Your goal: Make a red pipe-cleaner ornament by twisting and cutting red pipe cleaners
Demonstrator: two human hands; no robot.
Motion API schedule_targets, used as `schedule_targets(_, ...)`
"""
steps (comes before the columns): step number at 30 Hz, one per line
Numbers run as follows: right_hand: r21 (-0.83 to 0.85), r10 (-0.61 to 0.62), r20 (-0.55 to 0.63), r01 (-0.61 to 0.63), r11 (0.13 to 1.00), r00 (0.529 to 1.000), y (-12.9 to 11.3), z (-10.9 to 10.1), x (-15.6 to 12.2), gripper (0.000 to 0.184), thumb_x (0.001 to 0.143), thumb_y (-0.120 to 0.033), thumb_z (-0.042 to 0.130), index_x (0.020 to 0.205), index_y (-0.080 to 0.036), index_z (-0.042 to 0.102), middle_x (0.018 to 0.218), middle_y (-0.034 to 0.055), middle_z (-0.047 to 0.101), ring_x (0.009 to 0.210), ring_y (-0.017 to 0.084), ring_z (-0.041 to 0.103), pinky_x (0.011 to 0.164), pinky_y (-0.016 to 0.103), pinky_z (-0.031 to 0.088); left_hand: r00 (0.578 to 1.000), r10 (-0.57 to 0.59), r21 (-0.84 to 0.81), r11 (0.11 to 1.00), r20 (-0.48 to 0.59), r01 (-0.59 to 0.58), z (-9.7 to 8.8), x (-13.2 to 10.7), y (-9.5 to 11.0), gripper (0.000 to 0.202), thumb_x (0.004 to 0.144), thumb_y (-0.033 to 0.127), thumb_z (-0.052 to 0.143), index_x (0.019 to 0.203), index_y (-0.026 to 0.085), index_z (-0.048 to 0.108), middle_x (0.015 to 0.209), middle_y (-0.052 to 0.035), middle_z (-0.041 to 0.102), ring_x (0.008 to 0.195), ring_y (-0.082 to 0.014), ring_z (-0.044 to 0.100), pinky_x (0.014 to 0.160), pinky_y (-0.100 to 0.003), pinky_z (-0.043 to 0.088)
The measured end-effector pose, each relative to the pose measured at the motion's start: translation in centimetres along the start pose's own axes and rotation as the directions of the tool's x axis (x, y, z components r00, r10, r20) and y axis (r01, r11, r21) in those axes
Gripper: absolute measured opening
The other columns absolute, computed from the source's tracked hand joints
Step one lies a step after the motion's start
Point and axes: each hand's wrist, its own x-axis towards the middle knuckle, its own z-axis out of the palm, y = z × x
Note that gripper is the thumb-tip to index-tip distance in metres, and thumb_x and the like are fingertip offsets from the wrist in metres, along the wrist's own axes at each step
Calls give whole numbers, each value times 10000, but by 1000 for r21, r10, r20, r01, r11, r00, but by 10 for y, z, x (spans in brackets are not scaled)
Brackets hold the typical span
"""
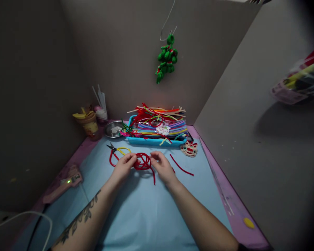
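Note:
Between my two hands, just above the blue-covered table, is a red pipe cleaner (142, 168) bent into a round openwork shape with inner loops. My left hand (125, 165) pinches its left edge between thumb and fingers. On the other side, my right hand (162, 167) grips the right edge. One loose end of the pipe cleaner dangles below, near my right fingers. Scissors (115, 150) with red and yellow handles lie partly open beyond my left hand. A straight red pipe cleaner piece (181, 166) rests on the table to the right of my right hand.
A blue tray (154, 141) full of colourful pipe cleaners stands at the back, beside a metal bowl (110, 129). At left lies a pink glue gun (65, 184) with a lit green light. A lion-like ornament (189, 149) sits right of the tray. A green ornament (167, 57) hangs above.

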Motion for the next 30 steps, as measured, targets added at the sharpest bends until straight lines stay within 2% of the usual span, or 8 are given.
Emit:
schedule_targets(2, -192, -160, -99, 139, 971, 982, -6, 0, -4, 189, 814, -316, 607, 973, -220, 643, 1091, 79, 604, 1067, 234, 544, 918, 388, 429, 999, 40, 68, 997, -20, -38, 1, 0, 0, 320, 682, 451, 725, 747, 149, 639, 657, -13, 652, 621, -147, 565, 638, -256, 433)
schedule_targets(4, -350, -277, -59, 240, 906, 959, -10, 2, -7, 113, 818, -274, 606, 894, -229, 676, 1173, 92, 565, 1163, 253, 486, 1006, 439, 373, 998, 67, 119, 991, -3, -66, 4, -2, 0, 285, 698, 428, 703, 719, 149, 648, 654, -11, 644, 632, -151, 565, 635, -254, 427)
schedule_targets(7, -452, -326, 28, 303, 839, 945, -11, 6, -10, 89, 814, -263, 629, 850, -236, 706, 1260, 100, 532, 1243, 279, 416, 1045, 487, 338, 995, 89, 159, 983, 39, -94, 9, -6, 0, 239, 715, 388, 672, 707, 149, 663, 654, -7, 642, 638, -153, 562, 634, -253, 422)
schedule_targets(12, -421, -290, 24, 273, 865, 957, -8, 13, -13, 87, 778, -183, 635, 697, -213, 649, 1208, 102, 568, 1210, 266, 466, 1028, 465, 367, 996, 91, 143, 986, -16, -88, 15, -8, -4, 198, 713, 345, 657, 689, 149, 649, 629, -1, 640, 616, -143, 563, 613, -242, 415)
schedule_targets(17, -345, -292, -18, 269, 899, 956, -12, 19, -20, 136, 786, -162, 584, 658, -209, 575, 1103, 101, 601, 1090, 231, 560, 949, 390, 434, 994, -72, -109, 992, -77, 63, 17, -5, -11, 163, 640, 244, 683, 758, 146, 626, 567, 32, 597, 517, -108, 526, 534, -216, 400)
schedule_targets(22, -393, -381, -38, 337, 856, 924, -12, 22, -23, 138, 783, -146, 553, 666, -218, 541, 1045, 99, 612, 1056, 234, 573, 915, 382, 450, 976, -215, -288, 933, 33, 215, 14, -4, -12, 202, 627, 165, 712, 814, 131, 643, 575, 10, 618, 510, -109, 558, 534, -215, 433)
schedule_targets(28, -444, -433, -19, 380, 812, 901, -10, 22, -23, 175, 733, -89, 539, 624, -218, 495, 1026, 93, 614, 1042, 238, 556, 906, 391, 449, 931, -297, -321, 879, 212, 353, 6, -6, -7, 162, 664, 164, 764, 772, 100, 662, 622, -34, 641, 524, -109, 579, 544, -222, 463)
schedule_targets(30, -463, -443, 3, 394, 794, 896, -9, 23, -23, 176, 719, -74, 535, 622, -215, 493, 1025, 94, 613, 1039, 237, 550, 906, 393, 448, 929, -303, -317, 878, 214, 360, 4, -5, -7, 206, 653, 148, 778, 823, 96, 674, 659, -50, 661, 534, -110, 586, 537, -218, 462)
